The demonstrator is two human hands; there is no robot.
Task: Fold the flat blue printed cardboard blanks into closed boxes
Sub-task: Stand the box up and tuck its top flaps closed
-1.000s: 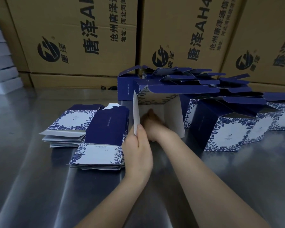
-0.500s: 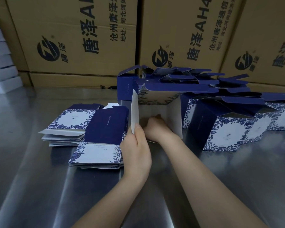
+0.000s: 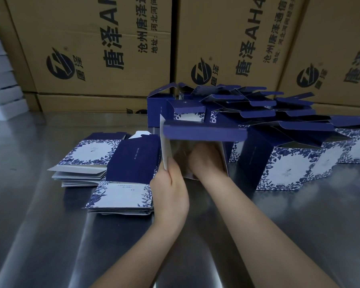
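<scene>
A half-formed blue box (image 3: 204,133) lies on its side at the table's middle, its open end toward me and a dark blue panel on top. My left hand (image 3: 170,190) holds its left white wall between thumb and fingers. My right hand (image 3: 206,161) is inside the opening, fingers hidden against the far inner panels. Flat blue-and-white floral blanks (image 3: 123,183) lie stacked left of the box, with a second stack (image 3: 83,163) further left. Several erected boxes (image 3: 285,163) with open top flaps stand to the right and behind.
Large brown shipping cartons (image 3: 96,48) with black printing form a wall along the back of the steel table (image 3: 50,235). White stacked items (image 3: 0,75) sit at the far left edge. The erected boxes crowd the right rear of the table.
The box has tipped up, so its blue top panel now faces me more. My right hand has pushed deeper into the opening. My left hand keeps its hold on the left wall.
</scene>
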